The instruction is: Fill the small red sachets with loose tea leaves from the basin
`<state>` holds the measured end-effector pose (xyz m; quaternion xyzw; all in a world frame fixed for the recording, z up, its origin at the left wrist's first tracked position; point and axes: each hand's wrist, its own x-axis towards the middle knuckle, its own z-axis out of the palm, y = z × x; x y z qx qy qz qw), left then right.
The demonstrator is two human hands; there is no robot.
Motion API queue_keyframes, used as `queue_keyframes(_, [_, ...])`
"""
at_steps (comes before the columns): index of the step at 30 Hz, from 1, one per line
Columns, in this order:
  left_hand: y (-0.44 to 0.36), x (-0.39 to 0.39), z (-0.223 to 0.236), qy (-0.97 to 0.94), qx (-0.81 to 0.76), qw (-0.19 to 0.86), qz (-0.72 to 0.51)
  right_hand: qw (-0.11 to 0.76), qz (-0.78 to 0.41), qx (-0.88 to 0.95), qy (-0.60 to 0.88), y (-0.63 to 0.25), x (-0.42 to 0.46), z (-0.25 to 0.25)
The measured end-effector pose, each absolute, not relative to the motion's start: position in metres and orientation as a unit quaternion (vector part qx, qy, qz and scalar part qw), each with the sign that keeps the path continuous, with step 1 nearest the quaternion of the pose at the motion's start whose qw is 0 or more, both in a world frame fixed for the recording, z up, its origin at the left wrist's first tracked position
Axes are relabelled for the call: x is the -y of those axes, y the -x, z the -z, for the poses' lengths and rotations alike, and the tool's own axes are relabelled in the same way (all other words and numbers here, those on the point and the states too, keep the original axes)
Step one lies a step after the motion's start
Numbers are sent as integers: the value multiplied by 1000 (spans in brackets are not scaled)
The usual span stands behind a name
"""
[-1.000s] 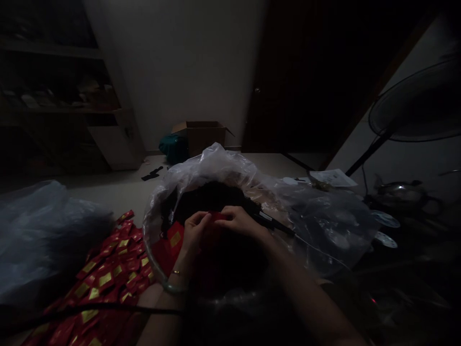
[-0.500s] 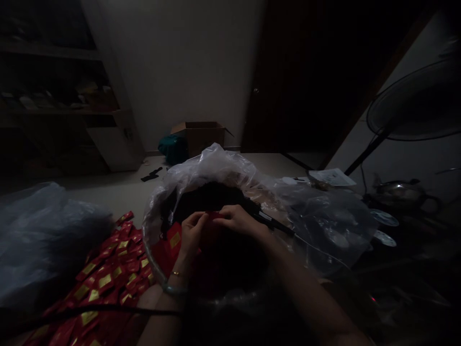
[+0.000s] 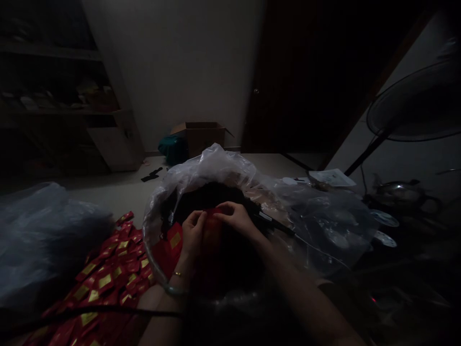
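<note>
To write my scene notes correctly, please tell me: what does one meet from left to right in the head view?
Pile of gold-labelled red packets, left hand, held red packet, right hand, slim black tool, kettle.

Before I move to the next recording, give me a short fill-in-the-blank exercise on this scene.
1. The left hand and right hand together hold a packet coloured ____.
2. From the wearer's view, the packet pile lies to the ____ of the plastic-lined container.
3. The top of the cardboard box is ____ rather than closed.
Missing words: red; left; open.
</note>
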<state>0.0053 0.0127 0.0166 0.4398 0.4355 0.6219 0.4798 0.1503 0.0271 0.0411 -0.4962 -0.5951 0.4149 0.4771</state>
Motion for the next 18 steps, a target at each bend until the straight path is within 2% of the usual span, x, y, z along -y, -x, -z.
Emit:
queue_keyframes(3, [-7, -11, -19, -430, -437, 480, -627, 510, -468, 530, 490, -144, -27, -37])
queue_keyframes(6, [-7, -10, -21, -418, -443, 477, -634, 562, -444, 488, 498, -138, -25, -33])
queue_keyframes(15, [-6, -11, -19, -442, -422, 483, -627, 581, -405, 506, 493, -138, -27, -30])
queue_keyframes(18, [-6, -11, -20, -437, -422, 484, -630, 585, -425, 496, 481, -141, -28, -34])
